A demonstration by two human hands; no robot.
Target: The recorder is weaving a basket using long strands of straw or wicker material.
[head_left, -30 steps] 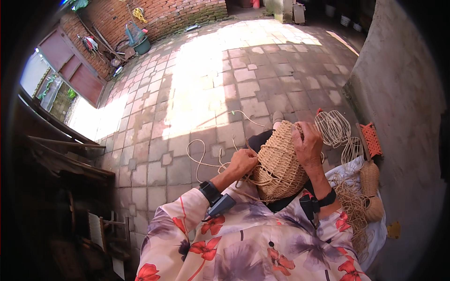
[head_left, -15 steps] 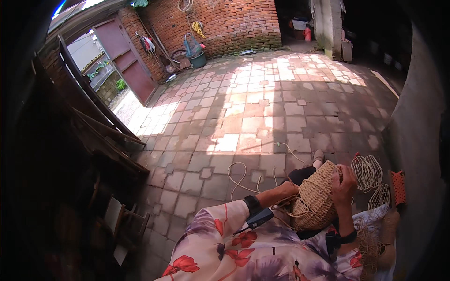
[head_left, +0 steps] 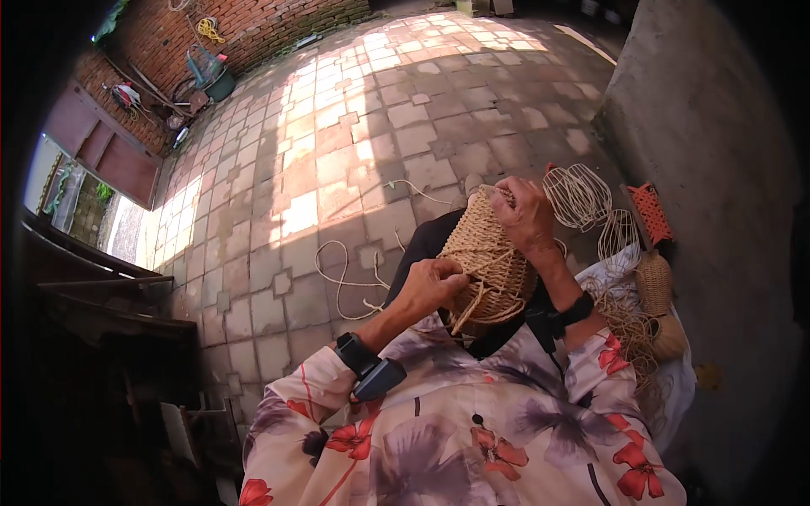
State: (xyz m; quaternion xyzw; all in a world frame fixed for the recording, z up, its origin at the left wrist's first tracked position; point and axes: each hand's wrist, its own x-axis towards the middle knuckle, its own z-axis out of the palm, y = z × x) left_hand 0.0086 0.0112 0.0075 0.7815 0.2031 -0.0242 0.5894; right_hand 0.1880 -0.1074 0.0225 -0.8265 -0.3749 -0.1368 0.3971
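A tan woven cord basket (head_left: 492, 239) rests tilted over my lap between my dark-trousered legs. Its upper end is gripped by my right hand (head_left: 526, 221), fingers curled over the edge. My left hand (head_left: 433, 287) is pinched at the near left side of the weave, seemingly on a strand of cord; the fingertips partly hide it. Loose cord ends (head_left: 472, 302) hang across the basket's lower part, just beside the left fingers. A long pale cord (head_left: 340, 261) loops over the paving to the left of my legs.
Coils of pale cord (head_left: 579, 196) lie to the right, near an orange woven piece (head_left: 649, 213). A white sheet (head_left: 675, 401) carries tangled cord (head_left: 622, 325) and tan woven pieces (head_left: 654, 282). A grey wall (head_left: 709, 143) rises at right; dark wooden furniture (head_left: 101, 312) stands at left.
The head view has swung right and downward. My left hand has come in from beside the basket to its woven side. My right hand still grips the upper edge.
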